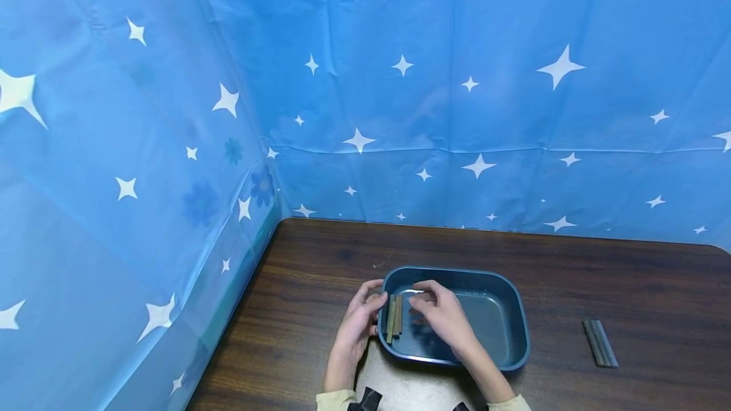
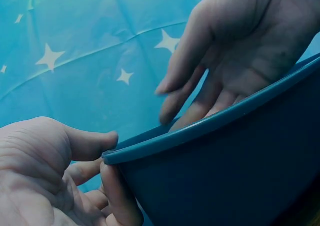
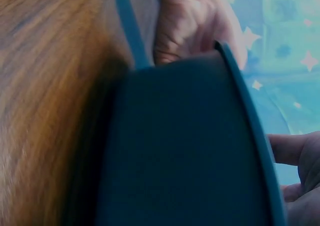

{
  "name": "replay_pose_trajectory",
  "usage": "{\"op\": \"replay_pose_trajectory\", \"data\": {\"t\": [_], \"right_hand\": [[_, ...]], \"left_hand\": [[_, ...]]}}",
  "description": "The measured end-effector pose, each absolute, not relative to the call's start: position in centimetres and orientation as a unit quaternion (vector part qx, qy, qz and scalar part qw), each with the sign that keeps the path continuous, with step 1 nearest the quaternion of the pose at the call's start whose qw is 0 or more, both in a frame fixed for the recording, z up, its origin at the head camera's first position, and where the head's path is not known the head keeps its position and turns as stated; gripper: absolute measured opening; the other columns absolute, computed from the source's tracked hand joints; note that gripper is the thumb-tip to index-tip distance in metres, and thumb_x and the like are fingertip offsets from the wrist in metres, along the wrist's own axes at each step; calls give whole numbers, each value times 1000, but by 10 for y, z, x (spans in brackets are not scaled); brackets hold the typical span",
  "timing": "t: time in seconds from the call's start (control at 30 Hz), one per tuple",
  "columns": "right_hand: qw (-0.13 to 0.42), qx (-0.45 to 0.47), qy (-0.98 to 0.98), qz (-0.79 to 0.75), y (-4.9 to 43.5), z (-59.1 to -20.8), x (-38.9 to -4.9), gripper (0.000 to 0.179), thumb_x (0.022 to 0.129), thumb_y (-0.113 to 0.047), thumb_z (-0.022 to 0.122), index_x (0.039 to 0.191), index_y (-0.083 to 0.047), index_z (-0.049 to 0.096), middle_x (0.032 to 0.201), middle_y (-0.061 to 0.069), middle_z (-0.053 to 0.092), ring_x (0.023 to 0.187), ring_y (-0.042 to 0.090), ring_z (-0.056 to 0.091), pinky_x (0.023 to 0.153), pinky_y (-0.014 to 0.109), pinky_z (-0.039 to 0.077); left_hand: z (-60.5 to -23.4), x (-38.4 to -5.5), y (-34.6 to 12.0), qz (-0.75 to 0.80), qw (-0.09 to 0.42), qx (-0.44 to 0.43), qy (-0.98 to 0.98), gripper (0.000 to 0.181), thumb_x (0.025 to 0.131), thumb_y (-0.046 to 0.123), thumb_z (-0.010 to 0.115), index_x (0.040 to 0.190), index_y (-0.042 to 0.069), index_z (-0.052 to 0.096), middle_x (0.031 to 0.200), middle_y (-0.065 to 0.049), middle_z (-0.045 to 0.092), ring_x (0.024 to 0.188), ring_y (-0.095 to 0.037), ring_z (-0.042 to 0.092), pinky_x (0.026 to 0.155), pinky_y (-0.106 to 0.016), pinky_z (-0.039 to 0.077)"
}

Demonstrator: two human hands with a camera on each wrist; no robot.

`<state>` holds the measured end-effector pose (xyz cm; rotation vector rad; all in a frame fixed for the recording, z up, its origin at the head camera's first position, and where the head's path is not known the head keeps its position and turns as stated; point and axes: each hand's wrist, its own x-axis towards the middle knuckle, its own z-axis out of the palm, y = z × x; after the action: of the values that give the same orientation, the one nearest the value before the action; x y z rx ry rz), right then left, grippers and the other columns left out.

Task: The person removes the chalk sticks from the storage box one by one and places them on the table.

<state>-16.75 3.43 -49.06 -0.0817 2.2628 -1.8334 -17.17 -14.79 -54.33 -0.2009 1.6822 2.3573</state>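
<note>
A dark blue rectangular basin (image 1: 516,328) with rounded corners stands on the table. My left hand (image 1: 355,325) grips its left end, the thumb on the rim and the fingers against the outer wall, as the left wrist view (image 2: 37,168) also shows. Inside the basin, along that end, lie several thin sticks, greenish-yellow (image 1: 391,321) and brown (image 1: 398,317). Over the basin's inside reaches my right hand (image 1: 448,319), its fingers loosely bent with nothing seen between them. In the left wrist view, the rim hides some of the right fingertips.
Grey sticks (image 1: 600,343) lie side by side on the dark wooden table (image 1: 571,284), right of the basin. Blue sheeting (image 1: 422,100) with white stars rises behind the table and along its left side.
</note>
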Motion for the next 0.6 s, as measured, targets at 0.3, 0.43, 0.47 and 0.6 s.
{"op": "replay_pose_trajectory", "data": {"t": [0.3, 0.43, 0.47, 0.6], "right_hand": [[109, -74, 795, -592, 12, -502, -169, 32, 92, -12, 60, 119, 5, 57, 98, 13, 67, 84, 28, 66, 67, 39, 54], [123, -79, 787, -600, 6, -506, -171, 31, 93, -14, 59, 118, 4, 58, 96, 12, 66, 81, 26, 64, 66, 40, 54], [124, -78, 786, -601, 5, -507, -172, 31, 93, -15, 59, 118, 4, 58, 95, 12, 65, 81, 25, 64, 66, 39, 54], [126, -81, 783, -603, 2, -511, -173, 32, 93, -15, 59, 118, 5, 58, 95, 12, 66, 82, 24, 65, 65, 38, 55]], "left_hand": [[-544, -172, -148, 805, 130, -74, 575, 47, 92, 23, 63, 132, 7, 45, 85, 0, 56, 63, -9, 55, 50, -23, 50], [-543, -172, -148, 803, 129, -73, 577, 46, 93, 23, 62, 132, 7, 45, 84, 0, 56, 63, -7, 55, 50, -23, 51], [-543, -172, -149, 803, 128, -72, 577, 45, 93, 23, 62, 131, 7, 45, 85, 0, 56, 63, -7, 55, 50, -23, 51], [-544, -172, -149, 803, 126, -72, 578, 44, 93, 22, 61, 131, 7, 45, 86, 1, 57, 63, -7, 55, 51, -23, 51]]}}
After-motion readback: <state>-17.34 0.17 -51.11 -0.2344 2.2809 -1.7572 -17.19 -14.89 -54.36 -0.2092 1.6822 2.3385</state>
